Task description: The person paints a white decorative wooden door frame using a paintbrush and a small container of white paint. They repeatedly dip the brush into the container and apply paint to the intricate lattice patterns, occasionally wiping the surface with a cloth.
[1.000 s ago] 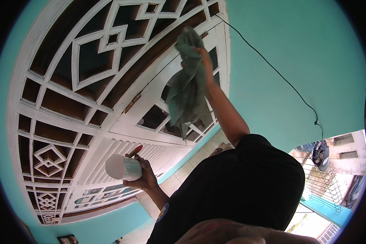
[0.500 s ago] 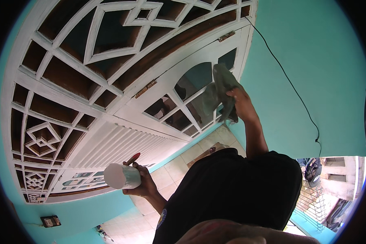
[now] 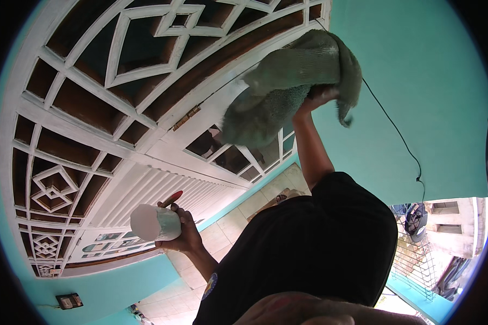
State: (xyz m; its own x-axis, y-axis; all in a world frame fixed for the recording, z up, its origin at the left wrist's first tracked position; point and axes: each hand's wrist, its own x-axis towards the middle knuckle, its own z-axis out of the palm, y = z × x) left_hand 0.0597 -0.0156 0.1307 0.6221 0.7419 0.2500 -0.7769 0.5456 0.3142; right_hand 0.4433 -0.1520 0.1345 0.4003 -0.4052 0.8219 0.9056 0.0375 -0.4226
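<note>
My left hand is closed round a white, cup-like cylinder with a pale green side. A thin thing with a red end sticks up beside its fingers; its kind is not clear. Raised in front of the white door, my right hand grips a grey-green cloth. The cloth spreads wide, smeared by motion, with one end hanging down past the wrist. It covers the upper glass panes of the door from view. Most of the right-hand fingers are hidden by it.
White lattice woodwork rises above and left of the door. A thin black cable runs down the turquoise wall on the right. Below are floor tiles; a wire rack stands at lower right.
My right hand has lifted off the door panes, and the bunched cloth has swung up and opened out. The left hand with the white cylinder has shifted slightly left and up.
</note>
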